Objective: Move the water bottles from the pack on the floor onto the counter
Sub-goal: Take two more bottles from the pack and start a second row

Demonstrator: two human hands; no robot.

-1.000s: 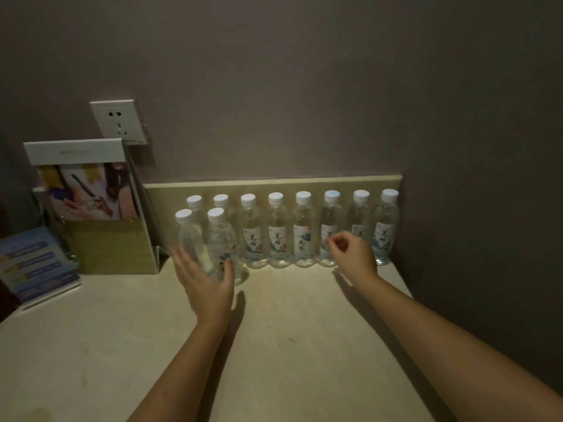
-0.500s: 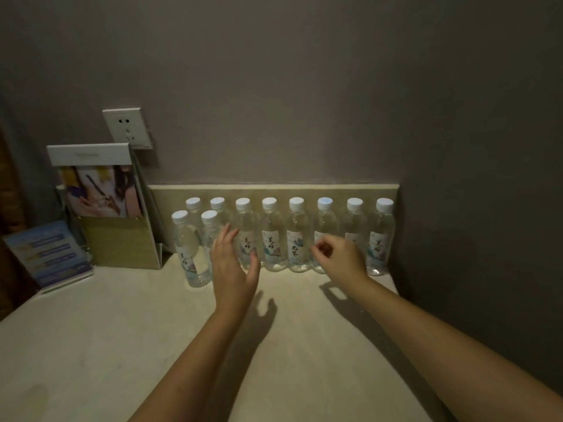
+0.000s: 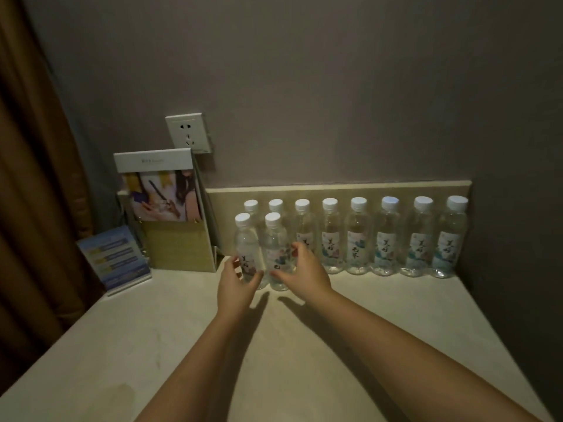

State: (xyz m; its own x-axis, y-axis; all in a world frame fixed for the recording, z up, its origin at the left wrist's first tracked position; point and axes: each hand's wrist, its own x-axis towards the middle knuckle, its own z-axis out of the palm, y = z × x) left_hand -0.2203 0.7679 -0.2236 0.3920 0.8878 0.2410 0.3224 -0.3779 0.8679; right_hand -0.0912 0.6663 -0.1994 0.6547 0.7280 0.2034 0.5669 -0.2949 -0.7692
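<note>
The left hand curls its fingers round the front-left clear plastic white-capped water bottle. The right hand grips the front-right bottle touching it. Both bottles stand on the pale stone surface, their bases hidden by the hands. A row of eight matching bottles stands beyond the fingers.

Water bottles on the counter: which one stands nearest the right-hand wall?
The bottle at the right end of the back row; every other bottle stands to its left.
</note>
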